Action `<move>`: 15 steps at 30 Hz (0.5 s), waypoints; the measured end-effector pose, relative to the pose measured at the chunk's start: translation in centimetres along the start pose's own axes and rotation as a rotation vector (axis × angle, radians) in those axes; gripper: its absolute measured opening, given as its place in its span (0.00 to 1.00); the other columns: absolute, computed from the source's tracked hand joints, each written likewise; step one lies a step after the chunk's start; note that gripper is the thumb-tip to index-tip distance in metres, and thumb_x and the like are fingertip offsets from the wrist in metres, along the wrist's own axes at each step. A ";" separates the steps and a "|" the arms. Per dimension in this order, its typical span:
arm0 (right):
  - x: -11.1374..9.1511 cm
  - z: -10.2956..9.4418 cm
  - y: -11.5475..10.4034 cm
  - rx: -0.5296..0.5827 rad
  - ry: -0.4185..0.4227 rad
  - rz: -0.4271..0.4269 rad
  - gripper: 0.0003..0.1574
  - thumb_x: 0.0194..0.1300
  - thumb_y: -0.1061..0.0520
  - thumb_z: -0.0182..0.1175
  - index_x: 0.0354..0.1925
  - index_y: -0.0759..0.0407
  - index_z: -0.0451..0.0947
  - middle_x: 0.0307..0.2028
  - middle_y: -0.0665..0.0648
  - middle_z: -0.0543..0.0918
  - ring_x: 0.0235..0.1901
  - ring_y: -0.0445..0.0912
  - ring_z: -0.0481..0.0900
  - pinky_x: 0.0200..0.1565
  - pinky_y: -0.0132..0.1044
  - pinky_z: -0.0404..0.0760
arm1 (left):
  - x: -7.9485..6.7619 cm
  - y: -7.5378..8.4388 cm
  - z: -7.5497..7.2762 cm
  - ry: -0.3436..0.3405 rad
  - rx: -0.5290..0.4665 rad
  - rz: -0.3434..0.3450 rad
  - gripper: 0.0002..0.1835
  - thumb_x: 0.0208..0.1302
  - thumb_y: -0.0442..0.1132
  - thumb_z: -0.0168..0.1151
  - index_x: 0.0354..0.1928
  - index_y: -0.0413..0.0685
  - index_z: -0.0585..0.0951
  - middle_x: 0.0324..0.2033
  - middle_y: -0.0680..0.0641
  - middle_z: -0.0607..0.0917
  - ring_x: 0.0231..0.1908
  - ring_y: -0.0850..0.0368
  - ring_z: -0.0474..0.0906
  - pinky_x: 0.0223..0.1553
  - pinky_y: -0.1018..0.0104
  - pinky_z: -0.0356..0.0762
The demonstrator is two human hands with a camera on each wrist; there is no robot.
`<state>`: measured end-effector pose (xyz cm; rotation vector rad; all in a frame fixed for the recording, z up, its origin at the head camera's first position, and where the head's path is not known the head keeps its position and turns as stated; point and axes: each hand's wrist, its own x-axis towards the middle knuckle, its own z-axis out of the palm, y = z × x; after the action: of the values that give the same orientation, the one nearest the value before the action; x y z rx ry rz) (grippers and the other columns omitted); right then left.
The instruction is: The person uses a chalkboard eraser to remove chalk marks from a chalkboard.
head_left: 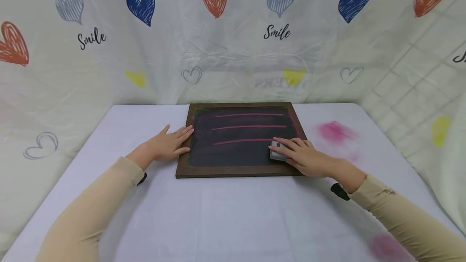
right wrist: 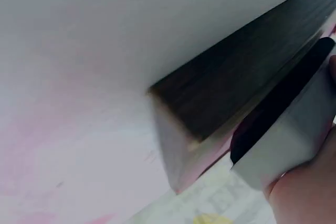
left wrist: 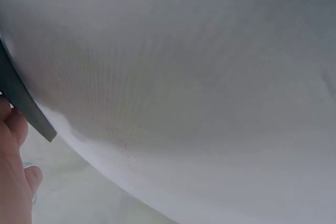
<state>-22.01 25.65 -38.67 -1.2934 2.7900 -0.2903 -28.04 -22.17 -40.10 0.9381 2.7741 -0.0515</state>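
A small chalkboard (head_left: pixel 233 156) in a brown wooden frame lies on the table, with three pink chalk lines (head_left: pixel 249 127) running across it. On the frame's left side rests my left hand (head_left: pixel 168 142), fingers spread and mostly straight; the left wrist view catches part of this hand (left wrist: pixel 13 166) against the frame edge (left wrist: pixel 23 98). My right hand (head_left: pixel 309 159) grips a grey chalkboard eraser (head_left: pixel 278 152) at the board's lower right, by the end of the lowest line. The right wrist view shows the eraser's dark felt (right wrist: pixel 281 106) facing the board near the frame (right wrist: pixel 226 72).
Pink chalk smudges (head_left: pixel 335 131) mark the white tablecloth (head_left: pixel 218 217) right of the board, and another smudge (head_left: pixel 387 246) lies near the front right. A white curtain (head_left: pixel 240 60) printed with hearts hangs behind the table's far edge.
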 end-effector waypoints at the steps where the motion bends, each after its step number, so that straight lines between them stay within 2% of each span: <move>1: 0.1 0.0 0.0 -0.002 0.001 -0.004 0.40 0.78 0.63 0.54 0.80 0.47 0.55 0.78 0.61 0.54 0.65 0.57 0.63 0.58 0.60 0.63 | -0.1 0.0 0.1 0.001 -0.007 -0.002 0.41 0.81 0.59 0.43 0.83 0.43 0.46 0.81 0.42 0.46 0.79 0.46 0.46 0.73 0.31 0.33; 8: 1.5 -0.1 -0.9 -0.005 -0.007 -0.023 0.38 0.78 0.63 0.54 0.80 0.50 0.56 0.78 0.62 0.55 0.66 0.59 0.63 0.55 0.60 0.65 | -0.1 0.1 0.0 0.000 -0.036 -0.013 0.42 0.81 0.60 0.43 0.83 0.43 0.45 0.81 0.42 0.45 0.79 0.46 0.46 0.73 0.31 0.32; 15: 4.5 0.2 -2.3 0.009 -0.072 -0.040 0.39 0.80 0.61 0.52 0.82 0.46 0.53 0.80 0.59 0.51 0.69 0.58 0.61 0.60 0.64 0.63 | -0.2 0.2 -0.1 0.000 -0.024 -0.013 0.42 0.81 0.59 0.44 0.82 0.42 0.46 0.81 0.41 0.46 0.79 0.45 0.47 0.73 0.31 0.33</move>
<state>-23.18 20.79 -38.34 -1.3306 2.7033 -0.2529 -27.80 -22.09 -40.01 0.9137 2.7745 -0.0208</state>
